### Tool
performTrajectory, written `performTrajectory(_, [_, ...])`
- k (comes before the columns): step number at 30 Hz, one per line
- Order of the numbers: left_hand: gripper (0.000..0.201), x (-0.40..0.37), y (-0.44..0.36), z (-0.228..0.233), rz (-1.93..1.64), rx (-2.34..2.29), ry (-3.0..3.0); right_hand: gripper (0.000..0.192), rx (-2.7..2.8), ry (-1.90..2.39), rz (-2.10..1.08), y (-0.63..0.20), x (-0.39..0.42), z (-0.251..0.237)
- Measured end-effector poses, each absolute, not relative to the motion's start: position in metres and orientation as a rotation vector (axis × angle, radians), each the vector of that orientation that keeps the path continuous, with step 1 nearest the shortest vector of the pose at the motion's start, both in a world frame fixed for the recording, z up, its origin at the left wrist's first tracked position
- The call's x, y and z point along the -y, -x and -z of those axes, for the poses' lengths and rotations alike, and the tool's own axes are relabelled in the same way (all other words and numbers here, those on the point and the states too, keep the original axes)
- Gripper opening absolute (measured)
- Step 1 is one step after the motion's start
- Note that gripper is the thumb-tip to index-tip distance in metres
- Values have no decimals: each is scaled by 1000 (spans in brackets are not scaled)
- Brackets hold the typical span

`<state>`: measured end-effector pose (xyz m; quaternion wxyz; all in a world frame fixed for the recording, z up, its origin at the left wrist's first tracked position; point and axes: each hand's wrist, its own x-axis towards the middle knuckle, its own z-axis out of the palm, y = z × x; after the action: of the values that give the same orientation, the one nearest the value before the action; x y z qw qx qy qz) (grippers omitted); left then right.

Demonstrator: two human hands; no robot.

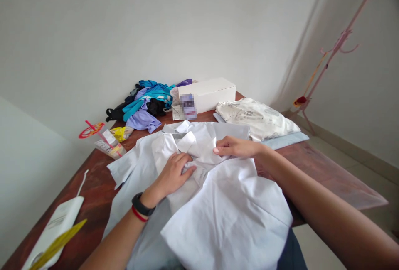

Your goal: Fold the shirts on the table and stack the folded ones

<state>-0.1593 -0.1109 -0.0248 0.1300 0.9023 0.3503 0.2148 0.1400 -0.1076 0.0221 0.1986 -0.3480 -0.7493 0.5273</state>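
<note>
A white shirt (230,216) lies rumpled across a pale blue shirt (124,203). It hangs over the table's near edge, and its collar (188,142) points away from me. My left hand (174,172) rests on the white shirt just below the collar, with its thumb apart from the fingers. On the right, my right hand (233,147) pinches a fold of the same shirt between thumb and curled fingers. The pale blue shirt's collar and left sleeve show beyond the white one.
On the brown table (96,203) are a clothes pile (146,104), a white box (208,94), a folded patterned garment (255,116), a plastic cup (110,143) with a straw, and a white bottle-shaped item (56,228). A pink stand (339,41) rises at right.
</note>
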Motion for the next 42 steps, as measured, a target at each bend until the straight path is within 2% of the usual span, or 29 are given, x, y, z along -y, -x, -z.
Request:
performTrajectory(5, [12, 111, 159, 25, -600, -1036, -2617, 53, 1929, 1036, -1606, -135, 106, -16])
performTrajectory(9, [14, 110, 160, 26, -607, -1036, -2615, 32, 1649, 1025, -1642, -126, 103, -2])
performTrajectory(14, [14, 111, 159, 24, -584, -1036, -2620, 74, 1590, 1072, -1576, -116, 104, 8])
performTrajectory(16, [13, 111, 159, 23, -586, -1039, -2622, 80, 1691, 1054, -1475, -115, 104, 9])
performTrajectory(18, [11, 111, 159, 23, -594, -1037, -2619, 67, 1784, 1025, -1368, -114, 103, 9])
performTrajectory(22, [12, 111, 159, 24, -591, -1026, -2616, 27, 1786, 1055, -1234, -112, 97, 12])
performTrajectory(26, [12, 111, 160, 25, -592, -1026, -2615, 15, 1636, 1086, -1153, -111, 96, 11])
performTrajectory(42, [12, 112, 161, 25, -625, -1092, -2612, 39, 848, 1163, -1240, -116, 98, -7])
